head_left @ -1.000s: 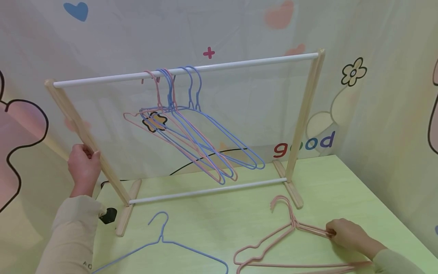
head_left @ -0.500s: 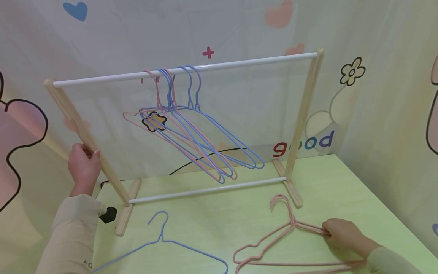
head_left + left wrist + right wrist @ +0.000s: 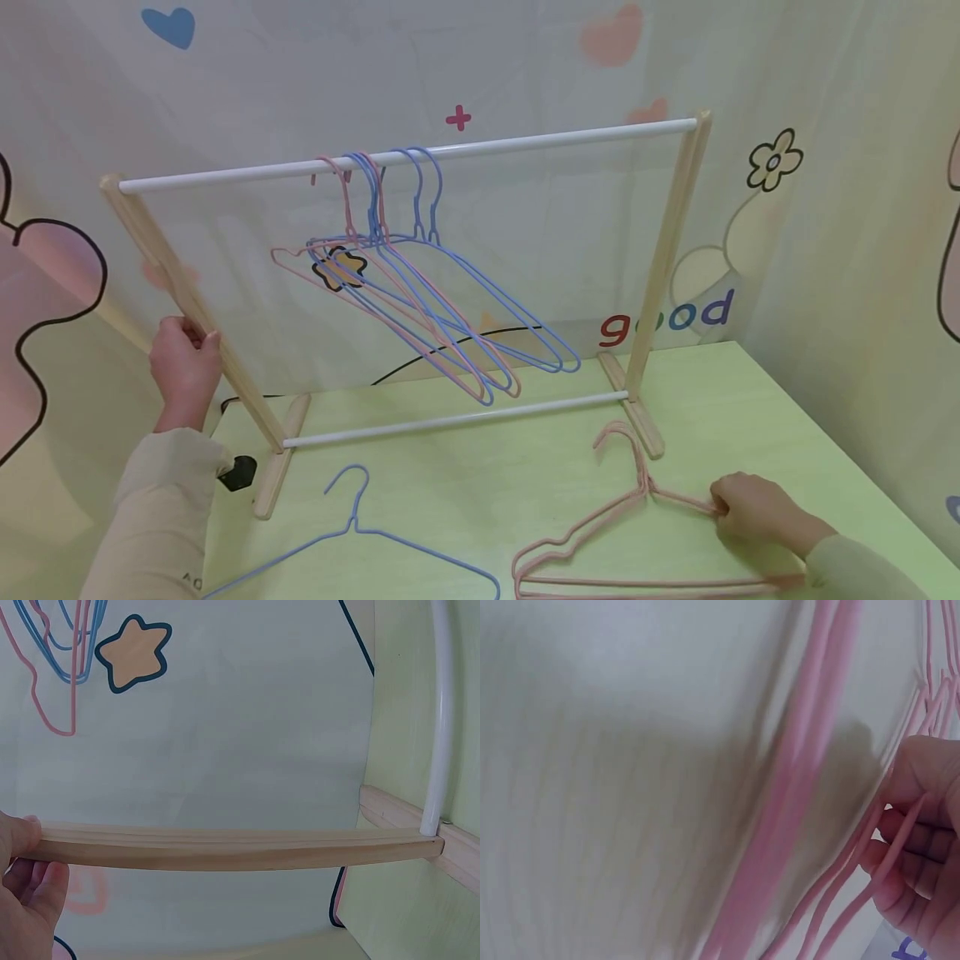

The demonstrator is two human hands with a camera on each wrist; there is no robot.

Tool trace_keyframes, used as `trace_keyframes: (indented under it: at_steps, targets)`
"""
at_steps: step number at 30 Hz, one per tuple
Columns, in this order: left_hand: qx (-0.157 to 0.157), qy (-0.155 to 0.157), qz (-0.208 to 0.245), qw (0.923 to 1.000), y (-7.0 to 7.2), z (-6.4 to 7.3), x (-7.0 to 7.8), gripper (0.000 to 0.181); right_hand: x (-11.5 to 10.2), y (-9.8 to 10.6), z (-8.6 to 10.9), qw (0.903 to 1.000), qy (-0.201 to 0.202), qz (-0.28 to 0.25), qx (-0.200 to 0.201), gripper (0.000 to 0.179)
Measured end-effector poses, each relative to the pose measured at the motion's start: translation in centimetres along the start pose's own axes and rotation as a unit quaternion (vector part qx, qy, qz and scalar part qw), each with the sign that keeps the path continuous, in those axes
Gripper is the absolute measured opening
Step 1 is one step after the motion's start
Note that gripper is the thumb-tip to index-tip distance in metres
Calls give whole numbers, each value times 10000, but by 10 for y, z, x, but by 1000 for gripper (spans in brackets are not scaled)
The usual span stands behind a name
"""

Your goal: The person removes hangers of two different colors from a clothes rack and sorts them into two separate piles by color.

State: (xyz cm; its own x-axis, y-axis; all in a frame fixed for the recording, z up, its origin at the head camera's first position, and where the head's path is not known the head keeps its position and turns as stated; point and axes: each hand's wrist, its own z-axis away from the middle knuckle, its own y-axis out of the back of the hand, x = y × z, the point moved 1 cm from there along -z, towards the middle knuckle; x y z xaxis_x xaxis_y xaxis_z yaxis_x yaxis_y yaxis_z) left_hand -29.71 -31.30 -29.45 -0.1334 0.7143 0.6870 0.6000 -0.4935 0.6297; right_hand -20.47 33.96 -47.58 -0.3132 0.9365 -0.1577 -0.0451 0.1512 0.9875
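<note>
My left hand (image 3: 185, 367) grips the left wooden post (image 3: 243, 383) of a small clothes rack, about halfway up. In the left wrist view the thumb and fingers (image 3: 49, 889) wrap that post (image 3: 225, 851). Over at the right, my right hand (image 3: 757, 512) pinches the right shoulders of several pink hangers (image 3: 643, 481), stacked low over the table, hooks pointing away from me. The right wrist view shows pink wires (image 3: 780, 802) running between and beside the curled fingers (image 3: 889, 889). A single blue hanger (image 3: 420, 545) lies on the table at front left, apart from both hands.
Several pink and blue hangers (image 3: 480, 275) hang left of centre on the rack's white top rail (image 3: 570, 137). A white lower bar (image 3: 450, 422) joins the wooden feet (image 3: 641, 425). A black object (image 3: 238, 473) sits by the left foot. A patterned curtain (image 3: 525, 50) closes the back.
The pink hangers in my right hand have come closer into line, their left ends now nearly together. That hand has shifted slightly left. My left hand stays on the post.
</note>
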Motion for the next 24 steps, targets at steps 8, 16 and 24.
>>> trace_keyframes:
  at_steps: [8, 16, 24]
  targets:
    - [14, -3, 14, 10000, 0, 0, -1, 33, 9, 6, -9, 9978, -61, -551, -363, 21]
    - [2, -33, 33, 10000, 0, 0, -1, 33, 11, 30, -22, 9893, 383, -1245, -664, 14]
    - [-37, -20, 54, 10000, 0, 0, -2, 34, -27, 98, -53, 9620, 124, -2613, -787, 16]
